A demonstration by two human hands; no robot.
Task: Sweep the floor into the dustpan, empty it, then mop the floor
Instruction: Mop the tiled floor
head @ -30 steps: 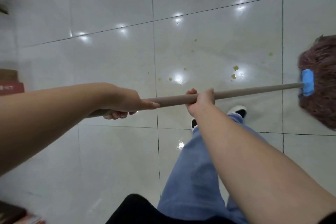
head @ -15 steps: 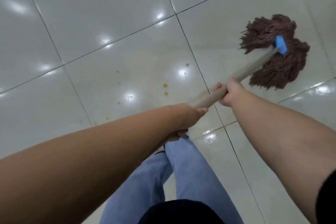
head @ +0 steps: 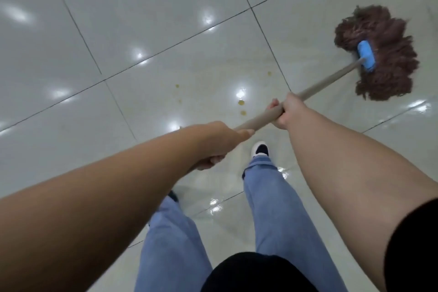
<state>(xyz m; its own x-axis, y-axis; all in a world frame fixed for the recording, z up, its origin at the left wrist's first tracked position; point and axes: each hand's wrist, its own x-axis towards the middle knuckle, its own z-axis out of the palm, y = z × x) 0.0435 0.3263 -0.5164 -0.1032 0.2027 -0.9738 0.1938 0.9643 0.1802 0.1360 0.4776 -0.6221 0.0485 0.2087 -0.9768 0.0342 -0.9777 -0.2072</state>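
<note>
A brown string mop [head: 379, 54] with blue clamp and tan handle lies spread on glossy tiled floor [head: 142, 19].

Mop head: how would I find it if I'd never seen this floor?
Look along the pale tiled floor to the upper right. Follow the tan mop handle away from both hands to its far end. The mop head is a shaggy reddish-brown bundle with a bright blue clamp.

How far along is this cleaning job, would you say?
Sweeping seems finished: no broom or dustpan is in view, and both the left hand and right hand grip the mop handle. Mopping is under way, with the mop head on the tiles. Left: yellowish spots on the floor.
</note>
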